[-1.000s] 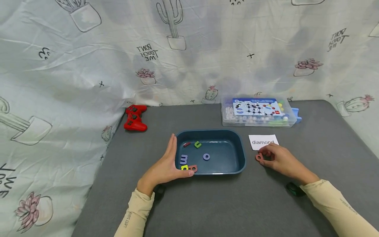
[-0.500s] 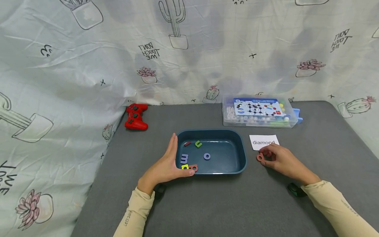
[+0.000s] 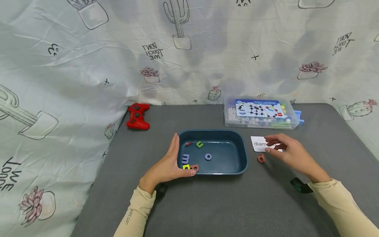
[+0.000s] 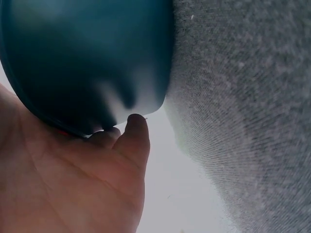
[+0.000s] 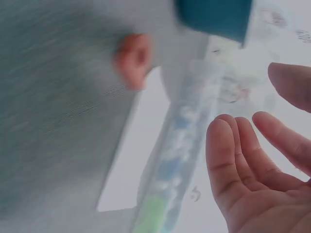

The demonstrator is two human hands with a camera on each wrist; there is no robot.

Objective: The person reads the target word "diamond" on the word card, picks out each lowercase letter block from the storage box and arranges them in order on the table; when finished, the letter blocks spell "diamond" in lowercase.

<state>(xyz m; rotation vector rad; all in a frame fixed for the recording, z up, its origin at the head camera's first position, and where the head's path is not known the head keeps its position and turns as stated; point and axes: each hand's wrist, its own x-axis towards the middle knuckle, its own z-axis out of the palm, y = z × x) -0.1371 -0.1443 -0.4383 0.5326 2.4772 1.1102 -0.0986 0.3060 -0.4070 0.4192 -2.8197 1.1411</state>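
My left hand (image 3: 165,169) rests against the left end of a dark blue tray (image 3: 232,173), its fingers straight along the wall and its thumb across the front rim. In the tray lie a purple letter m (image 3: 185,159), a purple o (image 3: 208,157), a green letter (image 3: 199,144), a small red piece (image 3: 189,144), a yellow letter (image 3: 186,167) and a brown letter (image 3: 194,168) partly under the thumb. A brown letter d (image 3: 261,158) lies on the table right of the tray. My right hand (image 3: 293,154) hovers above it, holding nothing, and partly hides the white card (image 3: 257,144) printed "diamond".
A clear plastic box (image 3: 260,122) of small beads stands at the back right, with a blue piece (image 3: 299,117) beside it. A red game controller (image 3: 138,116) lies at the back left. Printed cloth (image 3: 207,65) hangs behind the grey table (image 3: 225,207).
My right hand has let go of the brown d and lifted up and to the right, leaving the letter on the table below the card. The left hand stays at the tray.
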